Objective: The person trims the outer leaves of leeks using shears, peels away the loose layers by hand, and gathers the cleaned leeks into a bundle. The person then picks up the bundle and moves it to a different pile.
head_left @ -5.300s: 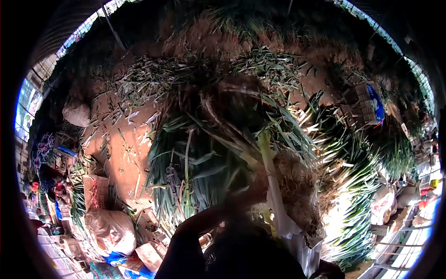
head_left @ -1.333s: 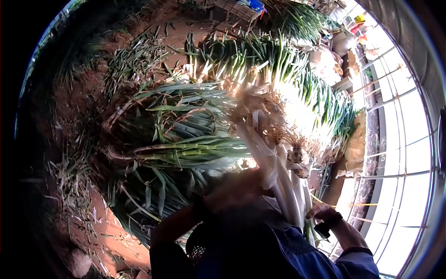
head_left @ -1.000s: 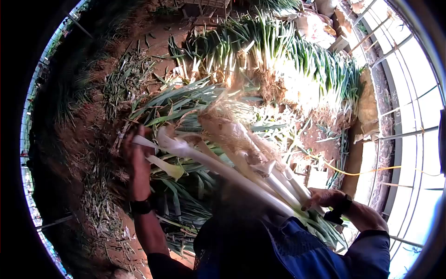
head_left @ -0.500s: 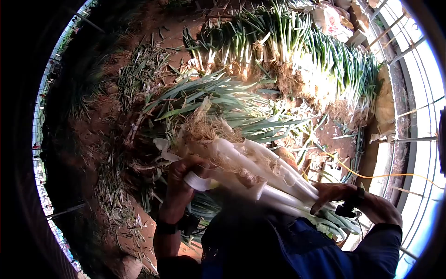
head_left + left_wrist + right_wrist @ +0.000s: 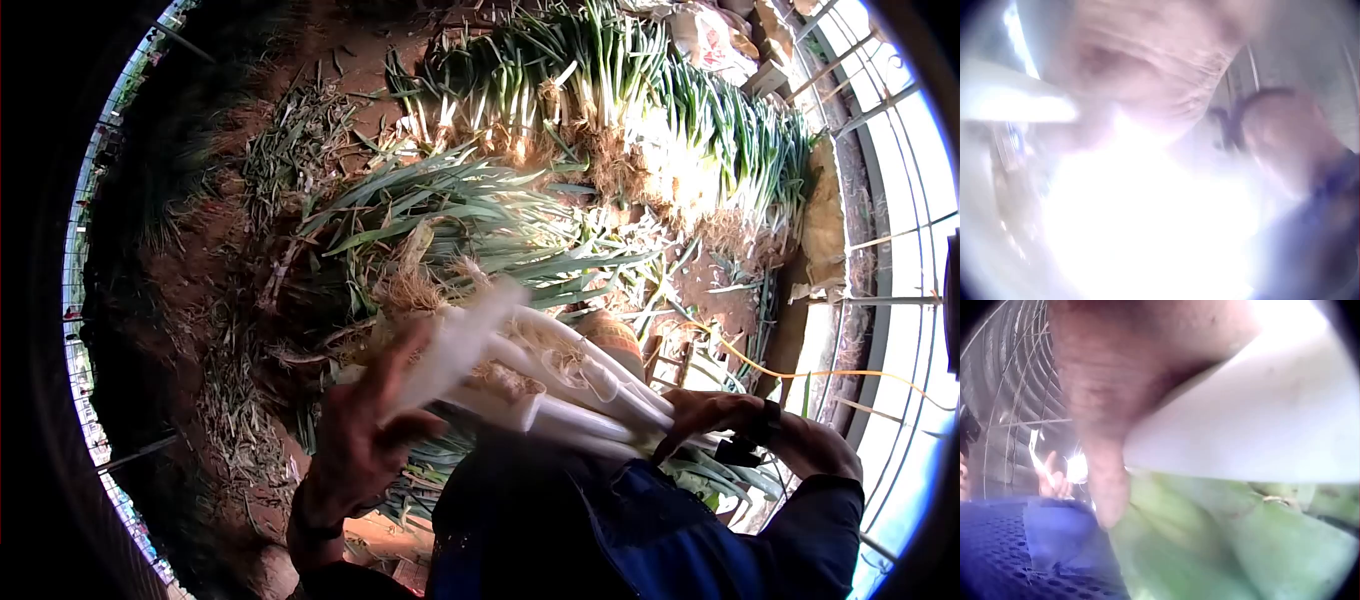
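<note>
Several thick white leeks (image 5: pixel 575 418) lie slantwise in front of the person's body, roots toward the upper left. My right hand (image 5: pixel 715 412) grips their stalks near the green ends. In the right wrist view, its thumb lies across a white stalk (image 5: pixel 1260 419), just above green leaves (image 5: pixel 1191 544). My left hand (image 5: pixel 365 430), blurred, is raised by the root ends with thumb and fingers apart. A pale strip of leek skin (image 5: pixel 462 342), blurred by motion, runs up from between them. Glare hides most of the left wrist view around the left hand (image 5: pixel 1141 75).
A heap of green leeks (image 5: pixel 440 220) lies on the soil beyond the hands. Further back stands a long row of leeks (image 5: pixel 610 100), roots toward me. Leaf scraps (image 5: pixel 235 420) litter the left ground. A yellow cord (image 5: pixel 800 375) runs at right beside the greenhouse frame (image 5: pixel 895 300).
The left hand came over to the root ends, then drew back a little left and down with the pale skin strip. The leek bunch swung leftward; the right hand keeps its grip.
</note>
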The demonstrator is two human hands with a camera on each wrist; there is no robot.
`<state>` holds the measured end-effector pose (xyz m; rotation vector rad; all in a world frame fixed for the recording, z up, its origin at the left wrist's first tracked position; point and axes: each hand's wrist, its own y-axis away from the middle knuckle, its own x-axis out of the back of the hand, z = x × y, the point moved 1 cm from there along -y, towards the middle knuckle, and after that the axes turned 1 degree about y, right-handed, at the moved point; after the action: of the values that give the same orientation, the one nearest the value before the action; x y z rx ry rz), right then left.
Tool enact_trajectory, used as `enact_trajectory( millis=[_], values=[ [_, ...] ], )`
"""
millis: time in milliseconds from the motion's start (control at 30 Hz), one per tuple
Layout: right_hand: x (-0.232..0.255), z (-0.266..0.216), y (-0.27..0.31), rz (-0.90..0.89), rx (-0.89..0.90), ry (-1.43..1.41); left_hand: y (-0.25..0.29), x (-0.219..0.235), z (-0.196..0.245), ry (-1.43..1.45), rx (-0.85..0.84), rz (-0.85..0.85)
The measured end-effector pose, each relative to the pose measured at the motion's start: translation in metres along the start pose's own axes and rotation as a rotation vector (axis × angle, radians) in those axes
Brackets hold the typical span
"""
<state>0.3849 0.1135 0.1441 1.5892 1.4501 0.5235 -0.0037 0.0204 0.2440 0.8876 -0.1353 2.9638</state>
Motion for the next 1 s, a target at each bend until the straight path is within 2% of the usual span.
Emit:
enact_trajectory(
  millis=[33, 67, 200, 267, 300, 367, 433, 467, 533, 567, 633, 700, 767, 800, 833, 867, 900, 933, 967, 1000],
  values=[
    [0.001, -0.008, 0.001, 0.008, 0.049, -0.005, -0.004, -0.029, 0.015, -0.146, -0.052, -0.239],
    [0.004, 0.007, -0.008, -0.002, 0.118, 0.019, -0.004, -0.051, 0.024, -0.326, -0.034, -0.384],
    [0.004, -0.011, -0.001, -0.02, 0.042, 0.022, 0.005, -0.082, -0.008, -0.413, -0.075, -0.298],
    [0.004, -0.012, 0.0, -0.022, -0.07, 0.054, 0.011, -0.07, -0.02, -0.059, -0.129, -0.06],
    [0.003, -0.012, -0.001, -0.027, -0.066, 0.055, 0.009, -0.06, -0.022, -0.064, -0.125, -0.06],
    [0.001, -0.011, -0.001, 0.026, 0.029, -0.016, -0.003, -0.033, -0.025, -0.161, -0.067, 0.131],
    [0.002, -0.009, -0.002, 0.023, 0.022, 0.004, -0.001, -0.006, -0.037, -0.109, 0.167, 0.226],
    [0.003, -0.011, -0.002, 0.029, 0.016, 0.02, -0.005, 0.001, -0.036, -0.108, 0.171, 0.225],
    [0.004, -0.011, -0.004, 0.034, 0.011, 0.036, -0.017, 0.014, -0.036, 0.176, 0.281, 0.344],
    [0.005, -0.008, -0.008, 0.022, 0.0, 0.048, -0.021, 0.018, -0.04, 0.174, 0.283, 0.344],
    [0.005, -0.005, -0.009, 0.011, -0.012, 0.059, -0.027, 0.032, -0.054, 0.135, 0.299, 0.617],
    [0.005, -0.003, -0.009, -0.015, 0.048, -0.003, -0.022, 0.119, -0.106, 0.51, 0.152, 0.904],
    [0.009, -0.006, -0.009, 0.006, 0.057, 0.046, -0.04, 0.124, -0.051, 0.223, 0.211, 0.989],
    [0.007, -0.006, -0.008, 0.019, 0.054, 0.087, -0.047, 0.104, -0.022, 0.092, 0.33, 0.863],
    [0.006, -0.006, -0.007, 0.029, 0.053, 0.131, -0.05, 0.073, 0.007, 0.037, 0.408, 0.655],
    [0.006, -0.009, -0.008, 0.018, 0.039, 0.136, -0.054, 0.051, 0.011, -0.244, 0.219, 0.292],
    [0.008, -0.011, -0.008, 0.01, 0.025, 0.144, -0.056, 0.017, 0.02, -0.311, 0.013, 0.055],
    [0.009, -0.011, -0.009, 0.015, 0.024, 0.151, -0.056, -0.011, 0.028, -0.364, -0.062, -0.141],
    [0.008, -0.008, -0.011, -0.007, 0.055, 0.08, -0.053, -0.038, 0.031, -0.45, -0.036, -0.333],
    [0.009, -0.007, -0.014, -0.03, 0.087, 0.008, -0.052, -0.064, 0.031, -0.515, -0.038, -0.396]
  ],
)
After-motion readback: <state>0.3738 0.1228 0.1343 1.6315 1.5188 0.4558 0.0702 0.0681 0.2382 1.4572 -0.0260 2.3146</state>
